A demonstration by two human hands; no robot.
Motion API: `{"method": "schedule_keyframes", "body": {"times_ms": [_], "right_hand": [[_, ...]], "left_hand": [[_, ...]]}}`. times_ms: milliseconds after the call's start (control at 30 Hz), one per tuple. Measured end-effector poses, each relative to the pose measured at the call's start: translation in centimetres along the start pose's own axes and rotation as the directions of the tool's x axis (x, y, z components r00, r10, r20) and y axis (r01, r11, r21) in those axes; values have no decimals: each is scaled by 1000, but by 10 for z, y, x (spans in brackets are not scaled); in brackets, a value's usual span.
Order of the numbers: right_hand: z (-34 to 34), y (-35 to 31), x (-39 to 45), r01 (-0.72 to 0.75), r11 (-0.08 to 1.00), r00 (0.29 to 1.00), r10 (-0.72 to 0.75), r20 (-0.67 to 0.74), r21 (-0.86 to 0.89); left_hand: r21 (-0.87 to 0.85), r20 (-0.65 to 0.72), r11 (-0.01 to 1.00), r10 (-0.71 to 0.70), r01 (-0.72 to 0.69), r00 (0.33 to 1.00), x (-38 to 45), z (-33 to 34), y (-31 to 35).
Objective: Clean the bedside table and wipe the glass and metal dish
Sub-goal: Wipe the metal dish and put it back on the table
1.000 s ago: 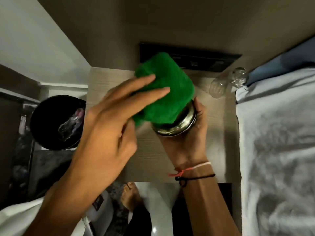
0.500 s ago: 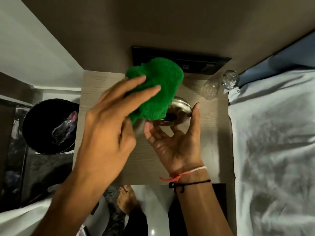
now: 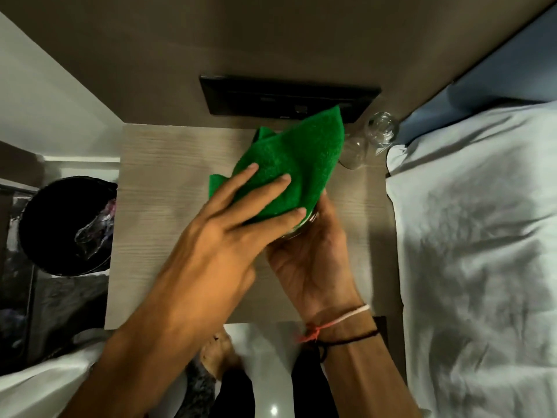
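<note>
A green cloth (image 3: 297,159) is spread over the metal dish (image 3: 297,229), of which only a sliver of shiny rim shows under the cloth's lower edge. My left hand (image 3: 229,236) presses the cloth down with its fingers flat on top. My right hand (image 3: 310,260) cups the dish from below and from the right, above the pale wooden bedside table (image 3: 168,182). A clear drinking glass (image 3: 381,131) stands at the table's far right corner, with another clear glass piece (image 3: 354,155) just in front of it.
A black waste bin (image 3: 63,224) with crumpled plastic inside stands left of the table. A bed with white sheets (image 3: 476,251) borders the table's right side. A black socket panel (image 3: 289,99) is on the wall behind. My foot shows on the floor below the table's front edge.
My right hand has closed around the dish again after opening beneath it. The cloth has opened out flatter and now hides nearly the whole dish. My left hand slid right.
</note>
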State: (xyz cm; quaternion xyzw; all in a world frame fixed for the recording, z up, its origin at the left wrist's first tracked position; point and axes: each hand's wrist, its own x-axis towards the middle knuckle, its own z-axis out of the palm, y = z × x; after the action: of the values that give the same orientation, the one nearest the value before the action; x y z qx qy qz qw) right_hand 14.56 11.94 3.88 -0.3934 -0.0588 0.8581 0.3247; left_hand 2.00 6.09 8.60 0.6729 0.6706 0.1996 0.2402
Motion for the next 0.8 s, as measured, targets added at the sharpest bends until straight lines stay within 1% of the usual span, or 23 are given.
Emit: {"method": "schedule_keyframes", "body": {"times_ms": [67, 133, 233, 267, 300, 333, 400, 467, 533, 567, 633, 700, 733, 767, 800], "right_hand": [[1, 12, -1, -39, 999, 999, 39, -25, -2], [3, 22, 0, -64, 998, 997, 65, -34, 19], [7, 31, 1, -78, 996, 996, 80, -44, 30], [7, 32, 2, -76, 997, 996, 77, -53, 21], [9, 32, 3, -68, 998, 996, 69, -57, 13], [10, 31, 4, -51, 999, 997, 51, -58, 9], [10, 25, 9, -16, 1000, 999, 17, -44, 20], [8, 16, 15, -6, 1000, 997, 6, -74, -4], [6, 11, 20, -12, 998, 997, 6, -80, -68], [6, 12, 22, -21, 996, 997, 14, -81, -90], [10, 20, 22, -7, 993, 997, -2, -83, -116], [15, 34, 22, 28, 995, 996, -36, -76, -99], [17, 42, 21, 36, 994, 996, -43, -74, -102], [19, 46, 22, 45, 993, 997, -52, -65, -107], [20, 53, 23, 47, 990, 997, -55, -60, -131]], "left_hand": [[-17, -2, 999, -45, 45, 999, -5, -2, -4], [-30, -55, 994, -107, 106, 993, -8, -4, -5], [-88, -247, 980, -192, 176, 950, -6, -11, -7], [-97, -288, 979, -203, 182, 936, -5, -12, -8], [-94, -294, 980, -197, 177, 935, -4, -12, -8], [-77, -265, 985, -172, 157, 949, -4, -9, -7], [-16, -154, 996, -94, 93, 984, -10, -1, -3], [21, -59, 999, -33, 34, 998, -22, 7, -2], [-15, -10, 1000, -3, 3, 1000, -35, 6, -6], [-47, -23, 999, 2, -3, 1000, -40, 3, -10], [-74, -111, 997, -24, 16, 994, -43, -4, -19], [-52, -220, 995, -95, 86, 971, -38, -12, -29], [-42, -253, 991, -130, 123, 959, -33, -15, -34], [-38, -245, 989, -150, 145, 958, -28, -15, -37], [-37, -197, 987, -158, 153, 968, -28, -16, -42]]}}
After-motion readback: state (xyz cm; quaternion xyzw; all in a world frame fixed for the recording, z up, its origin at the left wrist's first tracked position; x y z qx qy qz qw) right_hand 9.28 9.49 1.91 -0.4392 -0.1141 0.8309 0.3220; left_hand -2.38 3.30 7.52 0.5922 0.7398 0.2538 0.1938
